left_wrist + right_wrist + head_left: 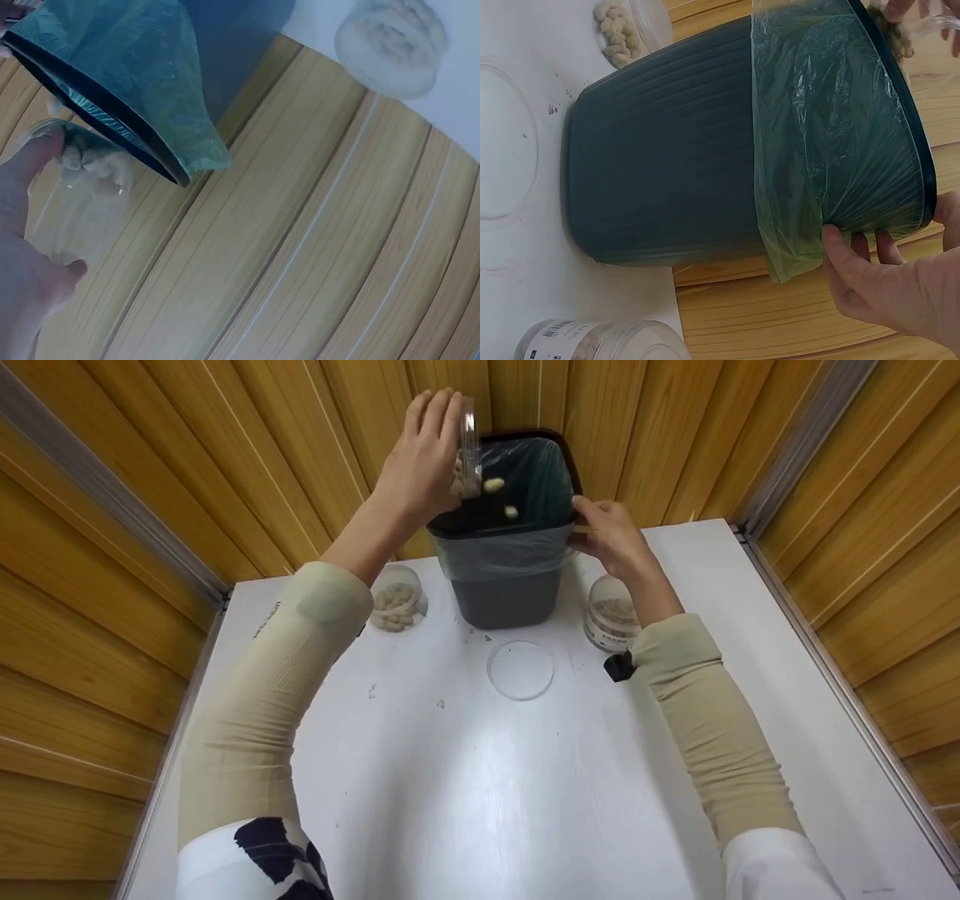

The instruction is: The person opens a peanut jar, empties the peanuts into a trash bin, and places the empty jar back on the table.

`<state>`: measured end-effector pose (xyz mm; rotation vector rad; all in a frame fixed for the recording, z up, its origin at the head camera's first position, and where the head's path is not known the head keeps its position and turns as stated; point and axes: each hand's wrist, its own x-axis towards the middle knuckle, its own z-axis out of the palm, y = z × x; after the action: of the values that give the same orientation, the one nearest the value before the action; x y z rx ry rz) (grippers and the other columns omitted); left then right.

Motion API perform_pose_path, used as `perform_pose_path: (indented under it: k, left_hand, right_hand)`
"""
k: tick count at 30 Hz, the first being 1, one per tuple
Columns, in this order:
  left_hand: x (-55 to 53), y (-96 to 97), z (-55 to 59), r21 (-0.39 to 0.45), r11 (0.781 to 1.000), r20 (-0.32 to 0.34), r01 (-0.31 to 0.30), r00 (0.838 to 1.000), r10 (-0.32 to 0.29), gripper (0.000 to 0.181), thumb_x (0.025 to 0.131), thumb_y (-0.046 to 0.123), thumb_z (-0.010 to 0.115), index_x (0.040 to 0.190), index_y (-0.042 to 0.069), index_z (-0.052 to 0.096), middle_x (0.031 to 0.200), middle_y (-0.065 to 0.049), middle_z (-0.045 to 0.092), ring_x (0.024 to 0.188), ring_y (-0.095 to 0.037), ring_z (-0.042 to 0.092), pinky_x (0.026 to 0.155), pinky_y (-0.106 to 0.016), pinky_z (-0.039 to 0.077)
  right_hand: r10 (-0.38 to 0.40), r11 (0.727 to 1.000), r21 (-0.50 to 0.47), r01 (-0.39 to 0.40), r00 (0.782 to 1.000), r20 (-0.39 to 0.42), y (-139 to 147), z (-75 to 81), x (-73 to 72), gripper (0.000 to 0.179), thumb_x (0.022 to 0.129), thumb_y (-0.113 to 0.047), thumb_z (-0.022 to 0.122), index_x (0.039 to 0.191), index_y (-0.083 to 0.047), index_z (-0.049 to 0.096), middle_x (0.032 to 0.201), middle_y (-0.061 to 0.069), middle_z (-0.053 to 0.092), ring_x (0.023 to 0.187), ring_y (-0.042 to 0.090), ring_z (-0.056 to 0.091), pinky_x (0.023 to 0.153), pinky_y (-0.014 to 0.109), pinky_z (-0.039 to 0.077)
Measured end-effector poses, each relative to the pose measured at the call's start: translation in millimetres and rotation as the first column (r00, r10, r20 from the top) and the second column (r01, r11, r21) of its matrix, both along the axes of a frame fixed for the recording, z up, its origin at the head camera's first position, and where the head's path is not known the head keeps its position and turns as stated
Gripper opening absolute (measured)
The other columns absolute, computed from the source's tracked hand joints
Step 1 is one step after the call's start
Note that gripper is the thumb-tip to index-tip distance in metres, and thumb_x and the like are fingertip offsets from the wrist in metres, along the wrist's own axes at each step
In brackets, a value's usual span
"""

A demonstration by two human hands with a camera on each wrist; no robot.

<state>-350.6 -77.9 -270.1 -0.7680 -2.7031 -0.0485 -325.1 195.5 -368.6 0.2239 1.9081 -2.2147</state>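
A dark grey bin lined with a green bag stands at the back of the white table. My left hand grips a clear jar, tipped mouth-down over the bin's opening. Pale nuts are falling from it into the bin. In the left wrist view the jar lies against my fingers, beside the bin rim. My right hand grips the bin's right rim; in the right wrist view its fingers curl over the bag's edge.
An open jar of pale nuts stands left of the bin, and a lidded, labelled jar stands right of it. A clear round lid lies on the table in front. Wood-panelled walls close in three sides.
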Motion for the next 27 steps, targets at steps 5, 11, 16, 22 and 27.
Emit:
perform_pose_path:
  k: [5, 11, 16, 22, 27]
  left_hand:
    - [1.5, 1.4, 2.8, -0.065, 0.998, -0.057, 0.019, 0.998, -0.023, 0.101, 0.085, 0.015, 0.079, 0.161, 0.0, 0.015, 0.165, -0.021, 0.02, 0.153, -0.039, 0.014, 0.124, -0.037, 0.024]
    - [1.9, 1.8, 3.8, -0.102, 0.994, -0.079, 0.026, 0.996, -0.034, 0.1, 0.086, 0.018, 0.08, 0.16, -0.002, 0.015, 0.164, -0.023, 0.02, 0.153, -0.041, 0.016, 0.124, -0.038, 0.021]
    - [1.1, 2.3, 2.8, -0.011, 1.0, 0.01, -0.013, 1.0, 0.013, 0.107, 0.084, 0.019, 0.083, 0.161, 0.001, 0.012, 0.166, -0.02, 0.016, 0.154, -0.037, 0.011, 0.123, -0.036, 0.025]
    - [0.8, 2.0, 0.1, -0.051, 0.999, -0.046, 0.012, 0.999, -0.014, 0.099, 0.085, 0.016, 0.08, 0.16, -0.001, 0.017, 0.164, -0.022, 0.021, 0.153, -0.039, 0.016, 0.124, -0.038, 0.021]
    - [3.2, 3.5, -0.9, -0.096, 0.995, -0.092, 0.032, 0.995, -0.041, 0.094, 0.09, 0.022, 0.076, 0.16, -0.002, 0.018, 0.164, -0.022, 0.022, 0.153, -0.039, 0.018, 0.124, -0.039, 0.023]
  right_hand:
    - [-0.001, 1.0, -0.007, 0.001, 1.0, -0.021, 0.1, -0.8, 0.1, 0.059, 0.105, -0.031, 0.055, 0.148, 0.005, 0.034, 0.153, 0.02, 0.035, 0.14, 0.031, 0.046, 0.112, 0.038, 0.042]
    - [-0.003, 1.0, -0.022, 0.002, 0.999, -0.036, -0.2, -1.7, 0.2, 0.055, 0.106, -0.029, 0.053, 0.144, 0.007, 0.037, 0.148, 0.018, 0.038, 0.137, 0.031, 0.048, 0.112, 0.038, 0.042]
    - [-0.021, 1.0, -0.012, 0.021, 0.999, -0.033, -1.8, -2.7, -0.4, 0.052, 0.106, -0.029, 0.054, 0.141, 0.006, 0.038, 0.147, 0.017, 0.039, 0.136, 0.029, 0.048, 0.111, 0.037, 0.043]
    - [-0.019, 1.0, 0.006, 0.019, 0.999, -0.025, -3.3, -3.3, 1.0, 0.053, 0.106, -0.03, 0.054, 0.142, 0.006, 0.038, 0.147, 0.017, 0.038, 0.137, 0.029, 0.046, 0.112, 0.038, 0.042]
    - [-0.008, 1.0, 0.022, 0.008, 1.0, -0.016, -2.9, -1.4, 2.2, 0.058, 0.105, -0.032, 0.054, 0.147, 0.004, 0.035, 0.153, 0.018, 0.034, 0.14, 0.029, 0.044, 0.113, 0.037, 0.042]
